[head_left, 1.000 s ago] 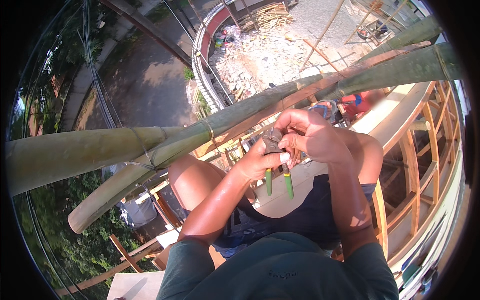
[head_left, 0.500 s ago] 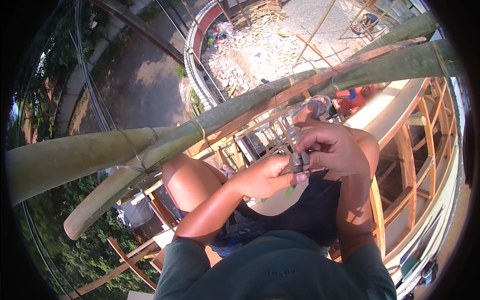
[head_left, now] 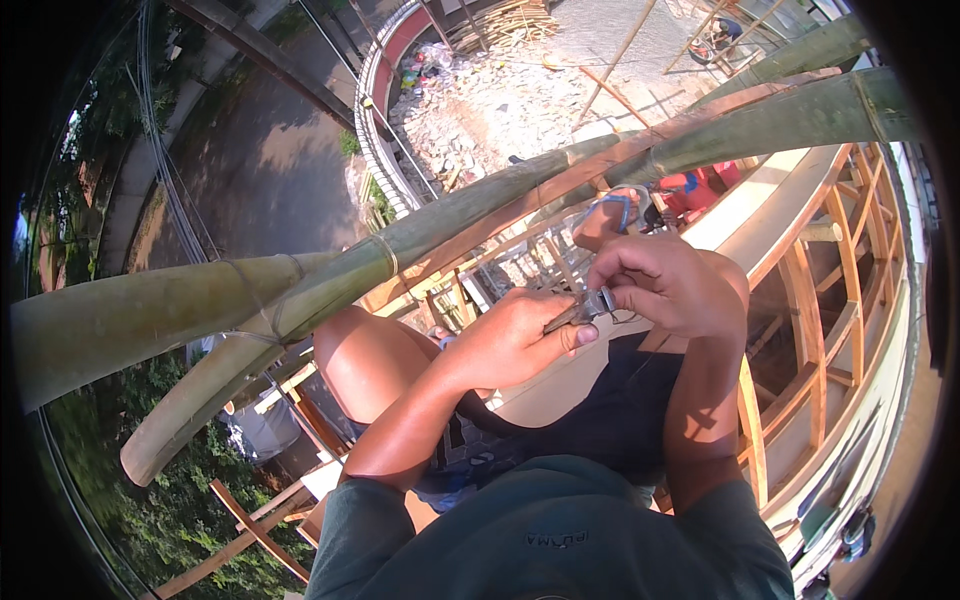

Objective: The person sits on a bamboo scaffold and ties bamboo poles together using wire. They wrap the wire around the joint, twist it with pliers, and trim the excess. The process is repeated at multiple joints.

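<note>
My left hand is closed around a pair of metal pincers, its thumb lying along the near side. The metal head points right, out of the fist; the handles are hidden in this hand. Against the head, my right hand has its thumb and forefinger pinched together. A thin dark strand, perhaps wire, curves just below those fingertips; what they grip is too small to make out. Both hands are above my lap, between my bare knees.
Thick bamboo poles, lashed together with a wooden strip, cross in front of me. To the right is a curved timber frame. Beyond the poles are a person in red and rubble ground far below. Trees stand left.
The pincers have turned in my left hand, so the head shows from another side and the green handle parts are out of sight. My right fingers stay at the head. The view has shifted slightly.
</note>
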Demonstrator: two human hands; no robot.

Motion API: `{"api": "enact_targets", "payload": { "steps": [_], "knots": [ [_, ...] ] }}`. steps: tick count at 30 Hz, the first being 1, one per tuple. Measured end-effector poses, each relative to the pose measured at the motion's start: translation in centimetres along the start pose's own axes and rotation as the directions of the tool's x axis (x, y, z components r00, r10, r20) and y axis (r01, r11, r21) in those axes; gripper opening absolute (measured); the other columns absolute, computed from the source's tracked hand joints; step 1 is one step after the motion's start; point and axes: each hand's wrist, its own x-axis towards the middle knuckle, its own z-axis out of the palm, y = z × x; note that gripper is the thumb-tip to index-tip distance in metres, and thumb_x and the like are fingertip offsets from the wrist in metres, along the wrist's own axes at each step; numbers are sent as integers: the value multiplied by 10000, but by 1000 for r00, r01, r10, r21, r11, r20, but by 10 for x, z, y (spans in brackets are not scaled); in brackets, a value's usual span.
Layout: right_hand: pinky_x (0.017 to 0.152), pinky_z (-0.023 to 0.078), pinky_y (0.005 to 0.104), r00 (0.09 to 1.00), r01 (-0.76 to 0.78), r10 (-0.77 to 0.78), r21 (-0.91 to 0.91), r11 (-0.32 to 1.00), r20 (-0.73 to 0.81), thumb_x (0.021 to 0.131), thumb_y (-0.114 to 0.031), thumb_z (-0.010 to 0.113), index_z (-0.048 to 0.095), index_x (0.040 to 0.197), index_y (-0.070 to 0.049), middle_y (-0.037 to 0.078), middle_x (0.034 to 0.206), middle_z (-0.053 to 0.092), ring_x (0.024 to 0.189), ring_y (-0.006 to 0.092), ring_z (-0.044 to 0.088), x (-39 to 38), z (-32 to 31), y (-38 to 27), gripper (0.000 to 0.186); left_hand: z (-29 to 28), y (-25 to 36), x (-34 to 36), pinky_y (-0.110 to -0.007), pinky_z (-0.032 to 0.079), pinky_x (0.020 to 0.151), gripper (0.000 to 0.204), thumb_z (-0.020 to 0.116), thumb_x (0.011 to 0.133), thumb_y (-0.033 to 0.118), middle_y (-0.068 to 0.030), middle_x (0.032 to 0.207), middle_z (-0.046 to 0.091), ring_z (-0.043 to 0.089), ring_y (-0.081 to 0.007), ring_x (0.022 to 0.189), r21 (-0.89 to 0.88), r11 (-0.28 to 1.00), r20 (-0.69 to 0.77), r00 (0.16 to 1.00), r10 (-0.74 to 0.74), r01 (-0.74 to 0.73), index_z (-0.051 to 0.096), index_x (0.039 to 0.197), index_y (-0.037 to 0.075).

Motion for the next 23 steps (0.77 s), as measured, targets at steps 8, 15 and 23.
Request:
{"api": "enact_targets", "payload": {
  "steps": [8,15,23],
  "knots": [
    [632,472,248,997,-72,65,374,925,30,922,14,591,597,1047,5,18,809,632,706,71,592,36,25,-2,125,-19,-6,-9,-246,506,592,259,668,950,168,-72,958,679,672,-131,645,-595,803,-128,991,-33,-50,607,1130,-9],
    [590,472,258,865,13,-8,7,1000,-501,939,-74,618,602,1018,-7,11,744,594,661,64,567,56,35,1,105,-43,-34,-27,-264,522,591,170,669,941,145,-115,793,682,673,-157,682,-559,819,75,976,205,-129,613,932,-16],
    [690,572,292,942,259,26,774,578,-334,950,-81,626,610,1039,3,47,823,595,645,86,543,48,6,3,123,-35,-28,-8,-217,449,451,182,702,923,198,-45,1037,666,558,-86,589,-421,874,-440,897,38,-244,602,1016,77]
  ]
}}
